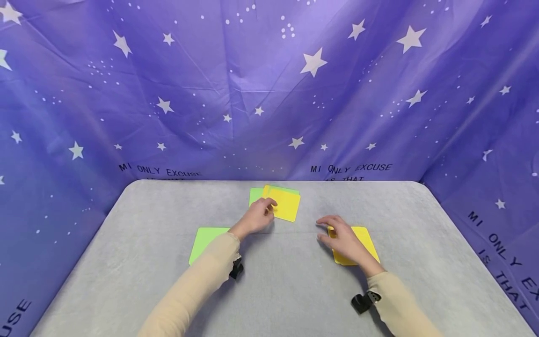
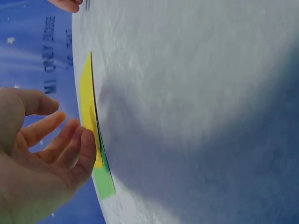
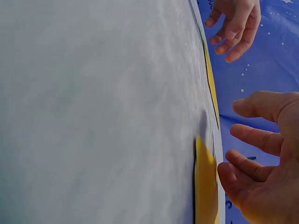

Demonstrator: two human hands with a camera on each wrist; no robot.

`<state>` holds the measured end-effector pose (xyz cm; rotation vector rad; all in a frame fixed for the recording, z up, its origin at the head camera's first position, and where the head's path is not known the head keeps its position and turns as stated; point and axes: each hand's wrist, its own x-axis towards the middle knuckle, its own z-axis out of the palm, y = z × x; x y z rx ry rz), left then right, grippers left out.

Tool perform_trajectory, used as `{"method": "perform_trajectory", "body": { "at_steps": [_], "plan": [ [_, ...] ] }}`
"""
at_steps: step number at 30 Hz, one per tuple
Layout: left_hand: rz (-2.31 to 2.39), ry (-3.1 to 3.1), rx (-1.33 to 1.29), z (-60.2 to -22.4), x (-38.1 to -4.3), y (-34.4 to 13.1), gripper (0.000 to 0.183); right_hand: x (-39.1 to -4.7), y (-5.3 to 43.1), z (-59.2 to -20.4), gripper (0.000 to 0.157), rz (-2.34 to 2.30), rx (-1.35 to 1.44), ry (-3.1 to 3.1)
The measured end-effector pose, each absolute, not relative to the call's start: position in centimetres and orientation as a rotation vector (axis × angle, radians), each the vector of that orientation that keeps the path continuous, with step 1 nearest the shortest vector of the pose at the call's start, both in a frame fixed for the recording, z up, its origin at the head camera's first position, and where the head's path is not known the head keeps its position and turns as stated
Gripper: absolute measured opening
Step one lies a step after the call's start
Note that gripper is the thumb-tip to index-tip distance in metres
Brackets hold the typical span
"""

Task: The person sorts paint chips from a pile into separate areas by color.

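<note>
Near the back of the table a yellow card (image 1: 287, 204) lies askew over a green card (image 1: 255, 194), whose left side and upper edge show. My left hand (image 1: 258, 215) hovers at the yellow card's left side, fingers loosely bent and apart from the thumb; the left wrist view shows nothing between them. Over the yellow cards (image 1: 365, 238) on the right, my right hand (image 1: 344, 238) is held with fingers spread and slightly bent, and nothing is in it. Partly behind my left forearm lies another green card or stack (image 1: 207, 241).
The grey table (image 1: 290, 290) has rounded back corners. A purple cloth (image 1: 261, 84) with white stars and lettering hangs behind it and along both sides. Black wrist cameras (image 1: 361, 303) sit under both sleeves.
</note>
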<state>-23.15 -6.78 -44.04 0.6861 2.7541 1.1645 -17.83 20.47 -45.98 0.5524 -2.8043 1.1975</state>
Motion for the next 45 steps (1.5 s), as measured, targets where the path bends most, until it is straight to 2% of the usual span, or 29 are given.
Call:
{"method": "perform_trajectory", "body": {
  "at_steps": [11, 17, 25, 41, 45],
  "plan": [
    [1.205, 2.796, 0.468, -44.6, -24.1, -7.6, 0.041, -19.6, 16.9, -46.1, 0.042, 1.246, 0.428, -2.843],
    [1.146, 2.803, 0.46, -44.8, -24.2, -7.5, 0.043, -20.9, 15.0, -46.0, 0.051, 1.356, 0.307, -2.843],
    [1.175, 2.77, 0.438, -45.0, -24.2, -7.5, 0.045, -21.7, 13.7, -46.2, 0.059, 1.476, 0.328, -2.838],
    [1.448, 2.646, 0.44, -44.9, -23.3, -6.9, 0.04, -21.4, 13.5, -46.9, 0.059, 1.752, 0.133, -2.67],
    [1.618, 2.575, 0.343, -45.2, -23.4, -6.7, 0.038, -21.4, 13.5, -46.8, 0.06, 1.826, 0.118, -2.614]
  ]
}}
